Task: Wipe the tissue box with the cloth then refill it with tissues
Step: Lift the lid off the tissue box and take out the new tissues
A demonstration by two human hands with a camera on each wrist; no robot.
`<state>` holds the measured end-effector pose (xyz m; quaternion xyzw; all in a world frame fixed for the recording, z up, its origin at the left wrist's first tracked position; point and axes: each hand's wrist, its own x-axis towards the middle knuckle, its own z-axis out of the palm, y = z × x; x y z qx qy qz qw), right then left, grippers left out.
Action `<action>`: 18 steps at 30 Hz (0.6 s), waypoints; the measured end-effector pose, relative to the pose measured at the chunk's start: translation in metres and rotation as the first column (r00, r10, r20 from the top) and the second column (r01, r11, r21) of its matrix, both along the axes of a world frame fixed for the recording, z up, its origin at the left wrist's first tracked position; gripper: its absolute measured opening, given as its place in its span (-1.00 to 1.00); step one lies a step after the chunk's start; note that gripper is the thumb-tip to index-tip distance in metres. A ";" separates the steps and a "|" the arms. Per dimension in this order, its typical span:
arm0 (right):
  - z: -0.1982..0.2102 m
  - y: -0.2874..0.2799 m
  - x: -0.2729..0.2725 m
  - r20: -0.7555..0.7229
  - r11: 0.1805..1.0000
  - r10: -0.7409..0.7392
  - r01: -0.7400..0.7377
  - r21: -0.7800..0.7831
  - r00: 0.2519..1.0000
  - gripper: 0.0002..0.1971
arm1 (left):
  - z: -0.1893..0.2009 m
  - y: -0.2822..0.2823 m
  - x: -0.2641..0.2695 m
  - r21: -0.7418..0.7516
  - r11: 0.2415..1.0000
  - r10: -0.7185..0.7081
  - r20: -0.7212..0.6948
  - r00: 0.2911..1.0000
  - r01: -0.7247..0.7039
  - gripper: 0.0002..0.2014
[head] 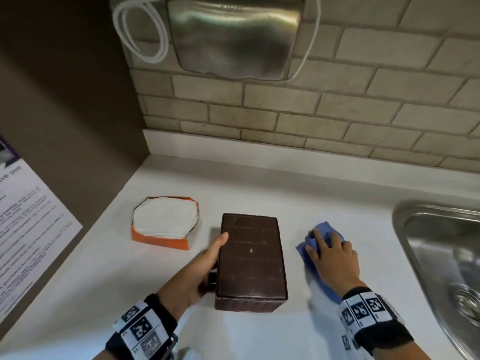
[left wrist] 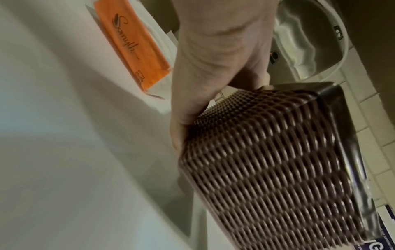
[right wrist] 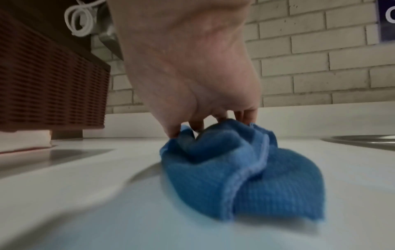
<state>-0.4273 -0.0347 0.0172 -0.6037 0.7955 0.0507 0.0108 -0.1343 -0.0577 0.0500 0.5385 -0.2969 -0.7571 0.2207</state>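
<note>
Two hands work on the white counter (head: 259, 339): the left hand (head: 200, 271) grips the left side of the brown tissue box (head: 250, 261) in the middle, and the right hand (head: 332, 258) pinches the blue cloth (right wrist: 241, 167) just right of it, while the orange tissue pack (head: 165, 222) lies open at far left.

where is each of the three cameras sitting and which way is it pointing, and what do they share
Head: on the head, looking down at the counter; both hands and wristbands show.
Left wrist: low by the counter, looking along the left hand holding the brown tissue box, orange tissue pack behind.
Right wrist: low, looking along the right hand pinching the blue cloth.
Shared: all three show the tissue box.
</note>
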 end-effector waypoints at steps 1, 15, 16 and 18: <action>-0.007 0.001 -0.002 0.029 0.999 0.002 -0.003 0.054 1.000 -0.32 | 0.001 0.000 0.000 -0.002 1.000 0.001 0.003 1.000 -0.001 0.04; 0.082 0.009 0.042 0.947 1.000 -0.013 -0.017 0.020 0.320 -0.27 | 0.018 -0.002 -0.005 -0.050 0.990 -0.131 0.007 0.991 0.131 -0.20; 0.087 0.011 0.047 0.973 0.996 -0.051 -0.058 0.065 0.224 -0.30 | 0.020 -0.002 -0.007 -0.047 0.987 -0.150 0.012 0.989 0.151 -0.25; 0.090 0.014 0.052 0.986 0.984 -0.123 -0.116 0.136 0.111 -0.39 | 0.023 -0.002 -0.010 -0.043 0.985 -0.167 0.014 0.986 0.168 -0.38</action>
